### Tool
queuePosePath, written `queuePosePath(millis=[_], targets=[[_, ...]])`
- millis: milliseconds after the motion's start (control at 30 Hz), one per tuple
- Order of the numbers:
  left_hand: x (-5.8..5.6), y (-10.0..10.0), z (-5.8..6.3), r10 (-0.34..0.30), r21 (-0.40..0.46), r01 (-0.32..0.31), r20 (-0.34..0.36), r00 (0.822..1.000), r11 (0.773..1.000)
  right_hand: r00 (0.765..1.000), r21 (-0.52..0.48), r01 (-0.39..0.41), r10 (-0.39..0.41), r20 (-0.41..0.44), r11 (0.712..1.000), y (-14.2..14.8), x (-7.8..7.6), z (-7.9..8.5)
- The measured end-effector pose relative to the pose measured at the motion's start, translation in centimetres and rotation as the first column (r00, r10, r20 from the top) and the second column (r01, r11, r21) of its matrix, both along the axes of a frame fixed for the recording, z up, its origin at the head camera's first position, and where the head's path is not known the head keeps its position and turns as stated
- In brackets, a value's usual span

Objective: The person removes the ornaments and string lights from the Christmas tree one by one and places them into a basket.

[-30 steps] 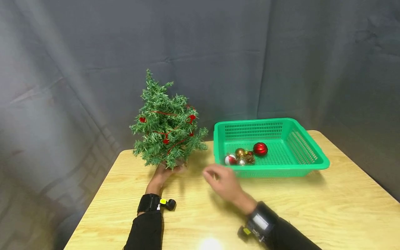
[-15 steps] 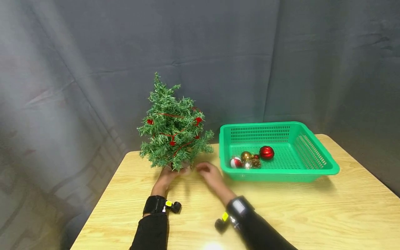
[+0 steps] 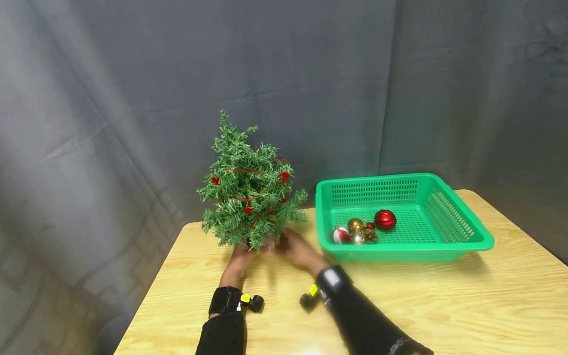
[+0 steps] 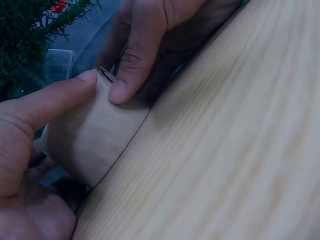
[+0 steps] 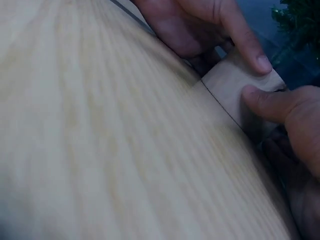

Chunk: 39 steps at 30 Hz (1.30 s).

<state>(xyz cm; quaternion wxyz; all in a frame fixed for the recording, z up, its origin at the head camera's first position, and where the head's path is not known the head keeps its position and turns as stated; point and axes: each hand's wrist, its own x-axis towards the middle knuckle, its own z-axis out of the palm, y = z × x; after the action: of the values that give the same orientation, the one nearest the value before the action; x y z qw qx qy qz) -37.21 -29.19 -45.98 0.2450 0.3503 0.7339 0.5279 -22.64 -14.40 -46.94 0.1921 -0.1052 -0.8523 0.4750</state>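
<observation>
A small artificial Christmas tree (image 3: pixel 250 187) with a thin red garland and red ornaments stands upright at the table's left. Its pale, rounded base (image 4: pixel 97 135) sits on the tabletop, mostly hidden by branches in the head view. My left hand (image 3: pixel 239 257) grips this base from the left, thumb laid along its near side and fingers curled behind. From the right, my right hand (image 3: pixel 297 250) holds the same base, its thumb (image 5: pixel 262 102) pressed on the near face close to the left thumb. The right hand's other fingers are partly hidden behind the base.
A green plastic basket (image 3: pixel 412 246) stands right of the tree. Inside lie a large red bauble (image 3: pixel 385 220), a gold bauble (image 3: pixel 355 225), a silver bauble (image 3: pixel 358 238), a red-and-white bauble (image 3: pixel 341 235) and a pinecone (image 3: pixel 370 235). A grey curtain (image 3: pixel 310 88) hangs behind the table.
My right hand has come left from beside the basket to the tree's base and now holds it. My left hand stays at the base. The head view has shifted slightly.
</observation>
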Motion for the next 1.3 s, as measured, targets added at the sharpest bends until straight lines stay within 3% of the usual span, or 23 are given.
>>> queuePosePath(millis=[200,467,900,1133,1300], targets=[[0.2,0.4,0.1,-0.005,-0.002,0.005,-0.053,0.999,1.000,0.997,0.006,0.059,-0.059,0.046,0.998,0.6,0.3,0.0],[0.5,0.2,-0.1,-0.021,-0.014,0.020,-0.012,1.000,1.000,0.998,-0.082,0.062,-0.060,0.026,0.995,0.2,0.8,-0.6],[0.0,-1.5,-0.2,0.010,0.019,-0.011,0.017,1.000,1.000,1.000,-0.045,0.011,-0.012,-0.023,0.999,-1.4,-0.7,-0.6],[-0.1,-0.3,0.0,-0.110,0.149,0.104,0.027,0.994,0.983,0.999,-0.052,0.028,-0.030,-0.033,0.998,-0.7,-0.5,-0.4],[0.1,0.3,0.1,-0.110,0.149,0.109,-0.003,0.994,0.983,0.999,-0.057,0.037,-0.039,-0.035,0.998,-0.3,-0.2,-0.3]])
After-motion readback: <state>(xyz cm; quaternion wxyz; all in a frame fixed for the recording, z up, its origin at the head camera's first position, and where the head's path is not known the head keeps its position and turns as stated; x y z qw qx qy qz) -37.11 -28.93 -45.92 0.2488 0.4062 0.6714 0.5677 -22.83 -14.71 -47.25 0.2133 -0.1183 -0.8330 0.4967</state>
